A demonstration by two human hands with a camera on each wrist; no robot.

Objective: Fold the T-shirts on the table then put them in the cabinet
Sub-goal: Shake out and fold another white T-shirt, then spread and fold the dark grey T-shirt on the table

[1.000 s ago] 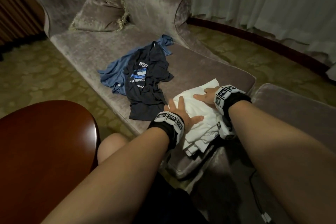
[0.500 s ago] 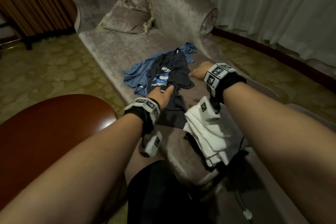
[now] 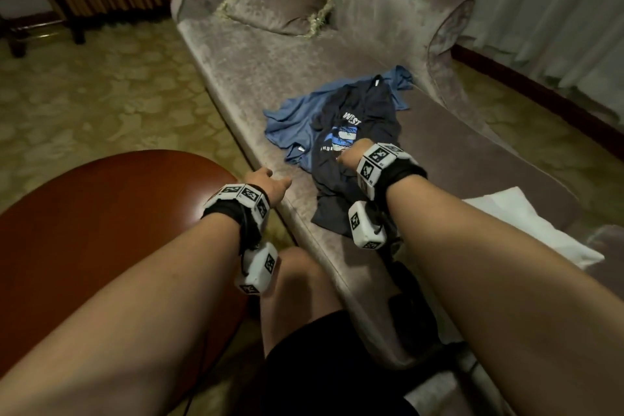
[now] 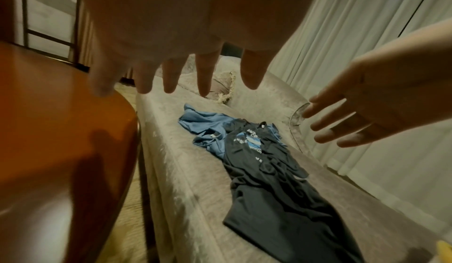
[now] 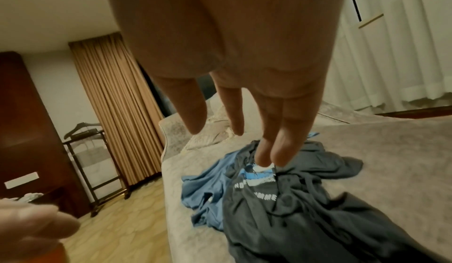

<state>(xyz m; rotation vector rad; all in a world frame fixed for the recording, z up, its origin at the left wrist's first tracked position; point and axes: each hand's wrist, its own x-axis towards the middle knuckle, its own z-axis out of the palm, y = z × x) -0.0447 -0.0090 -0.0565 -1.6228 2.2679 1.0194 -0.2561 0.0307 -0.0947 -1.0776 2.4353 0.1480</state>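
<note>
Now both hands reach over the shirts on the chaise.

The right hand (image 3: 351,154) hovers with a wide grip, straight fingers over the print of the dark T-shirt (image 3: 351,186). The left hand (image 3: 266,182), its grip also wide and holding nothing, is at the chaise (image 3: 243,78) edge, left of that shirt. A blue T-shirt (image 3: 290,125) lies partly under it; a folded white T-shirt (image 3: 526,230) lies to its right.
</note>
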